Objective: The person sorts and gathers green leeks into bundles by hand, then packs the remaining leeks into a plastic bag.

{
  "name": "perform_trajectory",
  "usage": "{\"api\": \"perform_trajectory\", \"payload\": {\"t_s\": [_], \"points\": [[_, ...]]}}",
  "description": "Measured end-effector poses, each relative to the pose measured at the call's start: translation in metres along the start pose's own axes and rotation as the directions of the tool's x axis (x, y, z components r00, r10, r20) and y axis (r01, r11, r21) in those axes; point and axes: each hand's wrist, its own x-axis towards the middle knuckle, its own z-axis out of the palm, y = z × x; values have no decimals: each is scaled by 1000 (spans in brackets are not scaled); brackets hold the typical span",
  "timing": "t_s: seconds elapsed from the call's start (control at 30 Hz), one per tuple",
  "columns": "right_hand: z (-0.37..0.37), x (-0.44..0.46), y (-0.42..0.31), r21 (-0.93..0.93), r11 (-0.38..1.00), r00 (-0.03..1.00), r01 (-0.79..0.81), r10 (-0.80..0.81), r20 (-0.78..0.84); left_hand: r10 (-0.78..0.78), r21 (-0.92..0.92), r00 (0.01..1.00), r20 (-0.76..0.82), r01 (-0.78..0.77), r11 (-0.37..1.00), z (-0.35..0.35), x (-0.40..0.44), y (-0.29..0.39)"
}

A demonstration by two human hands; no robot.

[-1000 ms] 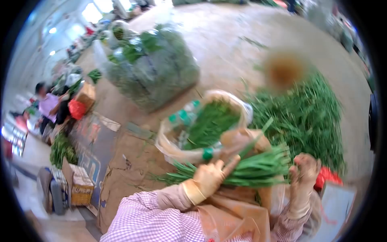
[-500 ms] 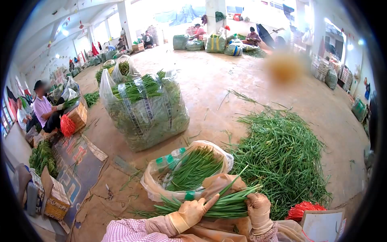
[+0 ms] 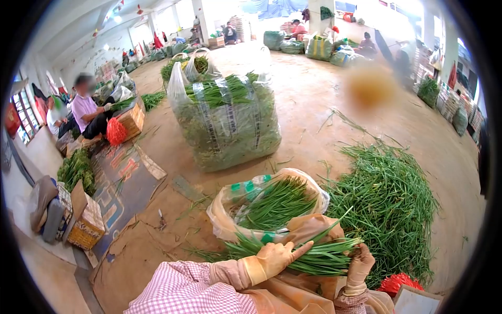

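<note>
A bunch of long green chives (image 3: pixel 321 257) lies across my lap, its pale cut ends to the right. My left hand (image 3: pixel 277 256), in a thin glove, is closed over the bunch's left part, index finger stretched along the stalks. At the cut ends, my right hand (image 3: pixel 361 262), gloved too, grips stalks between thumb and fingers. Just beyond the bunch, more chives (image 3: pixel 285 204) lie in an open plastic-lined container (image 3: pixel 219 214). A large loose heap of chives (image 3: pixel 384 204) spreads over the floor to the right.
Ahead stands a big clear plastic bag (image 3: pixel 235 133) packed with greens. Red ties (image 3: pixel 398 282) lie by a box (image 3: pixel 418 302) at lower right. To the left, a person (image 3: pixel 88 110) sits by a wooden crate (image 3: pixel 135 118). Cardboard (image 3: pixel 151 251) covers the near floor.
The camera view has turned left and down, so everything sits further right in the picture. Both hands remain on the bunch; the right hand's fingers have shifted at the cut ends.
</note>
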Motion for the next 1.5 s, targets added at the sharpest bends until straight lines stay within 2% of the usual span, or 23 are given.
{"api": "perform_trajectory", "payload": {"t_s": [0.13,0.2,0.27,0.3,0.33,0.4,0.47,0.57,0.73,0.83,0.97,1.07,1.1,1.13,1.17,1.2,1.23,1.27,1.3,1.33,1.4,1.43,1.5], "points": [[-25,18,3,127,982,980,-142,157,-121,6,15,1000,-13,-6,1000,-1,2,1],[-67,30,25,12,963,942,-268,265,-207,-2,19,1000,-6,2,1000,2,3,2],[-91,33,15,-370,910,934,-186,47,-353,-4,10,1000,-15,4,1000,-1,3,3],[-89,32,5,-143,976,917,-163,96,-387,-18,14,1000,-16,19,1000,-2,2,3],[-76,28,-4,-139,977,918,-161,96,-385,-18,2,1000,7,18,1000,-2,3,4],[-45,14,-28,-152,976,969,153,-179,-172,0,6,1000,22,0,1000,-5,7,5],[-22,-1,-57,-84,996,964,17,6,265,-27,7,994,106,26,1000,-7,9,6],[8,-19,-93,-341,940,911,11,131,391,-21,43,998,51,19,999,-2,7,3],[18,-29,-103,-173,978,961,112,-62,270,17,84,1000,-18,-15,996,3,-2,-1],[9,-30,-96,25,1000,990,3,-7,142,31,26,994,-108,-28,999,-6,-7,-6],[-50,13,-75,399,890,900,-223,345,-266,8,-37,998,-67,-10,999,-1,-1,-9],[-115,27,-34,137,915,862,-379,403,-308,14,-21,999,-51,-15,1000,-2,-1,-7],[-121,20,-14,-525,836,947,-162,-18,-321,16,-33,998,-64,-18,999,-3,0,-6],[-124,13,-4,-945,322,938,60,-343,-57,17,-46,997,-69,-20,999,-2,0,-6],[-108,8,-24,-567,823,983,-22,-86,-163,18,-28,997,-70,-20,999,-3,-1,-5],[-92,5,-45,-313,943,988,-116,76,-137,22,-30,998,-58,-24,999,-3,-1,-4],[-75,5,-66,-176,978,994,-108,104,-31,15,-30,998,-53,-17,999,-3,-2,-3],[-61,7,-84,-209,977,995,-48,66,78,15,-25,998,-54,-17,1000,-4,-1,-3],[-51,9,-73,-378,903,973,203,-142,183,21,-38,998,-60,-23,999,-3,-1,-4],[-41,12,-71,-430,872,956,234,-126,266,41,-30,998,-56,-43,999,-3,-1,-4],[-26,15,-60,-365,926,920,99,56,389,31,-102,997,-74,-39,994,-3,0,-6],[-24,17,-49,-364,926,926,95,52,375,18,-92,997,-74,-24,995,-1,0,-7],[-22,19,-40,-115,974,956,-195,215,200,19,-110,997,-76,-27,994,-3,1,-8]]}}
